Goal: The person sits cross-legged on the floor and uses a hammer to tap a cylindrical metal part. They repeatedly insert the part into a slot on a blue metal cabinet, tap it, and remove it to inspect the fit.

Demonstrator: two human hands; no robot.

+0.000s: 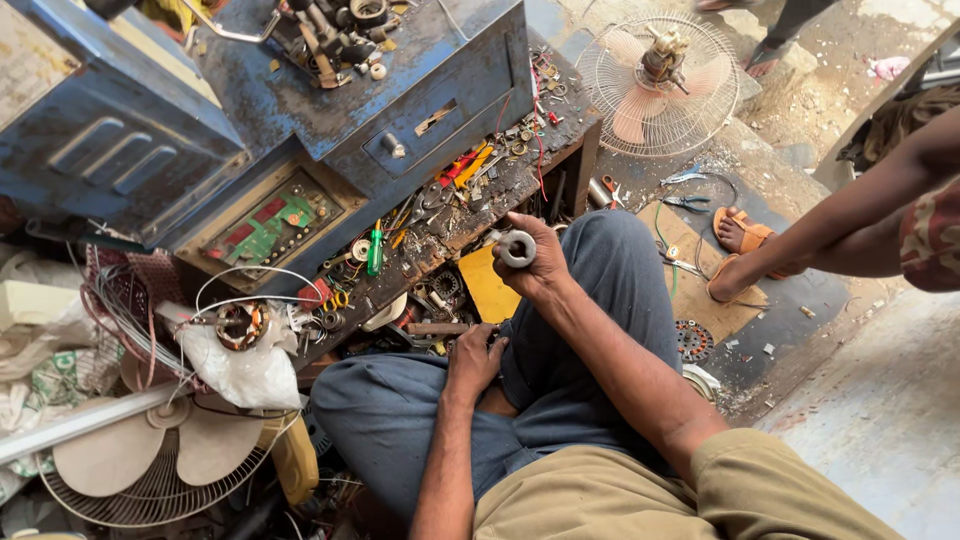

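I sit cross-legged in blue trousers before a cluttered low workbench [500, 190]. My right hand [535, 260] grips a small grey metal ring-shaped part [517, 247], held up over my right knee near the bench edge. My left hand [475, 360] rests on my left knee, its fingers curled at a rusty metal rod [435, 328] that lies just beyond it; whether it grips the rod is unclear. Screwdrivers with green [375, 247], red and yellow handles lie on the bench beside small metal parts.
A blue metal cabinet [400, 110] with a drawer stands on the bench. A motor stator [240, 325] with wires lies at left, above a fan blade and grille [150, 470]. Another fan [660, 80] lies on the ground ahead. Another person's arm [850, 215] and sandalled feet [740, 235] are at right, near pliers [685, 203].
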